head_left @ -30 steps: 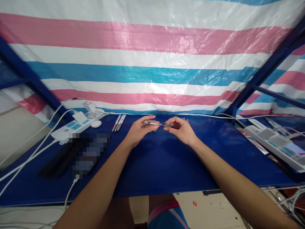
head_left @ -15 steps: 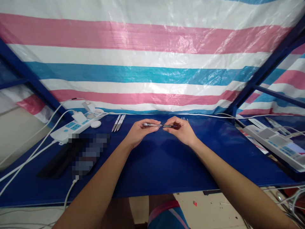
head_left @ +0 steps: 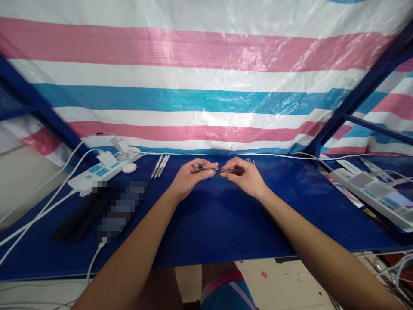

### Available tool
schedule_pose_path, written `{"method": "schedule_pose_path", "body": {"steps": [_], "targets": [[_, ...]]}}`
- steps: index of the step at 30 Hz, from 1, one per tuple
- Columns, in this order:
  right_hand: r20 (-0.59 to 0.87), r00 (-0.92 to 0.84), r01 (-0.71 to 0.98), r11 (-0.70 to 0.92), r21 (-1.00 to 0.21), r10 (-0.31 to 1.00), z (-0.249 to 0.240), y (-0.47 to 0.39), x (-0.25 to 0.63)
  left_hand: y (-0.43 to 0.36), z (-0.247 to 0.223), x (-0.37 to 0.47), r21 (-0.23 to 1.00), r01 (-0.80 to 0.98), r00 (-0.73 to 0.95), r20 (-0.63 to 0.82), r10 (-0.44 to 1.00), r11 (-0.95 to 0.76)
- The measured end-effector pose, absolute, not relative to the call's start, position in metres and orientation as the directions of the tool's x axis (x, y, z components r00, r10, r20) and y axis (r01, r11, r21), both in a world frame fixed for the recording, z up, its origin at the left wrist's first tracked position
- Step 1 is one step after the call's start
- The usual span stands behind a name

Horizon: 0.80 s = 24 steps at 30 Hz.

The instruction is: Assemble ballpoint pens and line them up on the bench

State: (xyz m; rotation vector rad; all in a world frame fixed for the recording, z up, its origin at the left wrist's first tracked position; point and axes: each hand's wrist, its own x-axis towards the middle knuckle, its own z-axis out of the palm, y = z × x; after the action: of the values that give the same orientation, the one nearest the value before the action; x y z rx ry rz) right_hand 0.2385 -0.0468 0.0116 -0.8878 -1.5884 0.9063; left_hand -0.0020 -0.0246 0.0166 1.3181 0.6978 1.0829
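Observation:
A slim pen [head_left: 200, 166] lies level between my two hands, above the back half of the blue table [head_left: 222, 224]. My left hand [head_left: 187, 180] pinches its barrel end between thumb and fingers. At the other end, my right hand [head_left: 247, 178] is closed on the dark front part. The fingertips nearly meet, and whether the pen is in one piece there is too small to tell. Several white and grey pens [head_left: 160, 166] lie side by side left of my left hand. Just behind my right hand, thin pale sticks [head_left: 250, 161] show, partly hidden.
At the left stands a white power strip [head_left: 97, 172] with plugs and cables, near a round white disc [head_left: 129, 168]. A blurred-out dark device [head_left: 121, 211] with a cable lies closer. Another power strip [head_left: 374, 193] sits right. Striped sheeting [head_left: 206, 77] hangs behind.
The pen's barrel end has tilted slightly in my fingers. Both hands stay in nearly the same place, and the things on the table have not moved.

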Motion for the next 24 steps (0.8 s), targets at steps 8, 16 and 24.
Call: {"method": "schedule_pose_path", "body": {"steps": [8,16,24], "targets": [[0.466,-0.154,0.112,0.484,-0.868,0.871,0.0149,-0.0498,0.2376,-0.0212,0.0106,-0.0021,0.98,-0.174,0.341,0.157,0.927,-0.102],[0.434,-0.159,0.023,0.442,-0.897,0.887,0.0147,-0.0503,0.2343,-0.0204,0.0098,-0.0011,0.974,-0.191,0.306,0.175,0.936,-0.12],[0.302,-0.197,0.025,0.313,-0.949,0.933,0.0175,-0.0525,0.2356,-0.0202,0.0086,-0.0004,0.962,-0.187,0.287,0.246,0.926,-0.198]]}}
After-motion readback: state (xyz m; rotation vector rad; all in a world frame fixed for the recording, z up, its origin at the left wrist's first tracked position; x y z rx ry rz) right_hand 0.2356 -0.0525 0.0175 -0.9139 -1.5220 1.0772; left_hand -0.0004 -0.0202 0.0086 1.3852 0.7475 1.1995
